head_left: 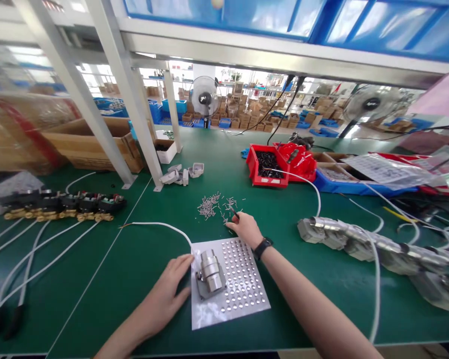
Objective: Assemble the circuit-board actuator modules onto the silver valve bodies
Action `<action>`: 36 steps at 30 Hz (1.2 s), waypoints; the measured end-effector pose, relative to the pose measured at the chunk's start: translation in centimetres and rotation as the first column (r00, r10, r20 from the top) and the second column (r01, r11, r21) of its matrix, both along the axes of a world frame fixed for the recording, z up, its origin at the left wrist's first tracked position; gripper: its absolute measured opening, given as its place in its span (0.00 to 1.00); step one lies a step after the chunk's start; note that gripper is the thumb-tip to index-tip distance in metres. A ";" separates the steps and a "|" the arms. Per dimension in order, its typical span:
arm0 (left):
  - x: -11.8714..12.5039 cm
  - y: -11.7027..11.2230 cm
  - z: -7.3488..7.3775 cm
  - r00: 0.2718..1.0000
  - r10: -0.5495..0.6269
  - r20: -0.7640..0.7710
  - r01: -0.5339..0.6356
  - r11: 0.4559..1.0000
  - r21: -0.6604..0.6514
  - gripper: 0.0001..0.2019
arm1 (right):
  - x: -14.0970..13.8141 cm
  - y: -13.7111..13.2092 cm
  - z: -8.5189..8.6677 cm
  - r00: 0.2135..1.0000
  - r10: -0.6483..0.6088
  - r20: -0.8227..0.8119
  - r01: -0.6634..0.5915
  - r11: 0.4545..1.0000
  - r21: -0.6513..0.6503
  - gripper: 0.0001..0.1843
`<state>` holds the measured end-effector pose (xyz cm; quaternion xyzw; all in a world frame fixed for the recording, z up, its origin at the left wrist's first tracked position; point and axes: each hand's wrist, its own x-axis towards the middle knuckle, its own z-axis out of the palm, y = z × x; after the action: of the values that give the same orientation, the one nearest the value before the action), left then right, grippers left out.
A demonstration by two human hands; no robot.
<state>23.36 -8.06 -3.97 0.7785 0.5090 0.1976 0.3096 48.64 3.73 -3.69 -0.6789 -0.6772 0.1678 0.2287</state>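
A perforated metal plate (243,284) lies on the green table in front of me. A small metal cylinder part (211,273) on a grey base stands at the plate's left side, with a white cable (160,225) running from it. My left hand (168,294) rests at the plate's left edge, fingers spread and touching beside the part. My right hand (246,228), a black watch on its wrist, reaches past the plate's far edge to a scattered pile of small screws (213,205). Its fingers are pinched at the screws; what they hold is too small to name.
A row of brass valves with black tops (60,205) and white cables lies at the left. Finished metal units (377,247) trail off to the right. Red bins (267,167), a blue tray (344,182), grey housings (183,174), cardboard boxes and frame posts stand behind.
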 end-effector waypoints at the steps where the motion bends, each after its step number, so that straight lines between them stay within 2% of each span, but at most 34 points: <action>1: -0.4 1.2 0.1 0.999 0.031 -0.023 -0.029 0.999 0.046 0.22 | -0.3 0.7 -0.1 1.000 -0.019 0.014 0.019 1.000 -0.019 0.08; 4: 0.3 5.9 0.1 0.982 0.167 -0.084 -0.147 0.968 0.202 0.14 | -1.2 1.5 -0.5 0.998 -0.037 0.042 0.040 0.998 -0.053 0.07; 8: 3.5 12.4 -0.1 0.967 0.219 -0.126 -0.170 0.933 0.316 0.12 | -1.5 1.0 0.1 1.000 0.008 0.017 -0.007 0.998 -0.062 0.08; 10: 4.6 14.5 0.0 0.961 0.222 -0.162 -0.160 0.930 0.330 0.09 | -1.0 0.2 1.0 0.998 0.052 -0.036 -0.053 0.998 -0.046 0.08; 12: 5.0 15.8 0.0 0.958 0.208 -0.198 -0.136 0.936 0.325 0.04 | -0.3 -1.1 2.0 0.987 0.113 -0.112 -0.115 0.993 -0.018 0.08; 14: 5.0 16.2 0.0 0.958 0.186 -0.219 -0.110 0.941 0.319 0.05 | 0.3 -3.0 2.6 0.966 0.177 -0.187 -0.178 0.984 0.010 0.07; 16: 4.9 16.1 -0.1 0.959 0.172 -0.227 -0.094 0.943 0.318 0.06 | 0.5 -5.2 2.7 0.906 0.218 -0.362 -0.244 0.969 -0.029 0.06; 18: 4.9 15.7 -0.2 0.961 0.163 -0.224 -0.086 0.944 0.319 0.06 | 0.3 -7.0 2.3 0.770 0.184 -0.611 -0.332 0.933 -0.137 0.06; 20: 4.7 15.3 -0.5 0.963 0.166 -0.212 -0.091 0.942 0.325 0.06 | -0.3 -8.2 1.7 0.617 0.109 -0.779 -0.420 0.883 -0.209 0.06; 22: 4.4 15.0 -0.7 0.963 0.182 -0.197 -0.108 0.936 0.334 0.07 | -0.8 -8.6 1.2 0.570 0.096 -0.816 -0.441 0.874 -0.206 0.06; 25: 3.5 14.7 -1.1 0.966 0.201 -0.164 -0.135 0.928 0.346 0.08 | -1.2 -8.4 0.9 0.631 0.150 -0.761 -0.379 0.916 -0.134 0.07; 29: 2.2 14.9 -1.0 0.975 0.199 -0.097 -0.153 0.921 0.360 0.08 | -1.1 -7.9 1.1 0.726 0.205 -0.656 -0.293 0.956 -0.026 0.02; 33: 2.1 15.6 -0.5 0.988 0.125 -0.086 -0.091 0.940 0.328 0.06 | -1.4 -8.1 1.3 0.740 0.202 -0.641 -0.295 0.955 -0.040 0.05; 36: 2.6 16.5 -0.2 0.992 0.102 -0.076 -0.078 0.959 0.273 0.05 | -2.0 -8.2 1.4 0.791 0.204 -0.576 -0.298 0.952 -0.072 0.07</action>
<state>25.96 8.41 -4.19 0.7975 0.5255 0.2439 0.1684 46.65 -4.43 -2.30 -0.5188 -0.6484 0.4427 0.3384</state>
